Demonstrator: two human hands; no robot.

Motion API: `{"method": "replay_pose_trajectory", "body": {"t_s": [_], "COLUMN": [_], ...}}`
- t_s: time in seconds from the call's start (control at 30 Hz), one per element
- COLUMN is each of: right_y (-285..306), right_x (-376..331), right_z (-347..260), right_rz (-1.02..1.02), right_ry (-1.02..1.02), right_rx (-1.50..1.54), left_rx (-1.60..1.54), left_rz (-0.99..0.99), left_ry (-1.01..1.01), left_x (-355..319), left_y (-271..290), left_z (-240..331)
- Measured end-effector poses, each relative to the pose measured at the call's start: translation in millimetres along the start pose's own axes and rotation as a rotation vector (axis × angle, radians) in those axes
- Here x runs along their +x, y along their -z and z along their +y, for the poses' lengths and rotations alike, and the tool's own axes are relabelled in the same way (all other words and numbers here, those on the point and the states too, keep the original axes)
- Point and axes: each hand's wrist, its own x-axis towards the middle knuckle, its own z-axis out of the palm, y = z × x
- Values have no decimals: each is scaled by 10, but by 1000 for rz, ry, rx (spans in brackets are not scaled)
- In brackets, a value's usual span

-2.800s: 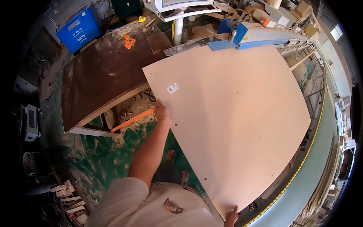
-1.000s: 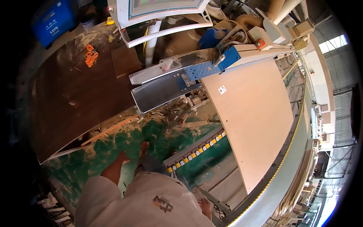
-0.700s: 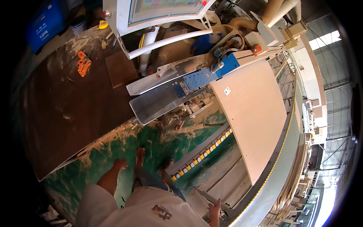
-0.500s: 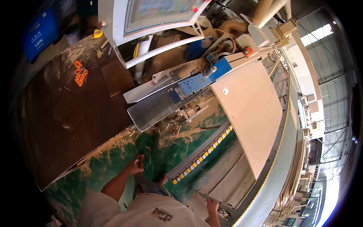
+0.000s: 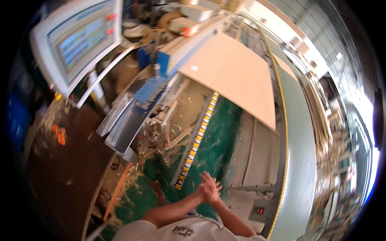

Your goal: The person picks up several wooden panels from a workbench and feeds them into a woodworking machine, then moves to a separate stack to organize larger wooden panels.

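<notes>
My left hand (image 5: 206, 189) and my right hand (image 5: 217, 197) meet in front of my chest, touching each other, fingers apart and nothing in them. They hover over the green floor (image 5: 217, 140), just beyond the near end of a roller rail with yellow wheels (image 5: 194, 148). A large pale wooden board (image 5: 235, 74) lies flat on the machine bed farther away, out of reach of both hands. My foot (image 5: 158, 192) shows on the floor below my left forearm.
A blue-and-grey edge machine (image 5: 148, 100) with a control screen (image 5: 78, 42) on a white arm stands at the left. A dark brown tabletop (image 5: 60, 176) with an orange item (image 5: 60, 134) is nearer left. A long grey-green conveyor (image 5: 299, 160) runs along the right. Sawdust litters the floor.
The board that my hands carried now lies on the machine bed. My view has swung right and forward. Both hands have come up and met in front of me.
</notes>
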Motion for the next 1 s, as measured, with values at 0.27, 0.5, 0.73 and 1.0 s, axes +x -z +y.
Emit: {"method": "replay_pose_trajectory", "body": {"t_s": [0.27,0.5,0.73,1.0], "right_y": [1062,1763,3480,3987], "right_x": [-1622,-2357,-3659,-5528], "right_z": [1869,1534,1603,2259], "right_rz": [-206,213,751,704], "right_ry": [-1025,-606,-372,-1011], "right_rx": [393,1860,-295,-954], "left_rx": [3,787,1487,1382], "left_rz": [-324,-526,-120,37], "left_ry": [-106,-586,1064,1206], "left_x": [-372,-896,-1562,-2984], "left_y": [-1877,-2297,854,1113], "left_z": [1715,-517,-809,-131]}}
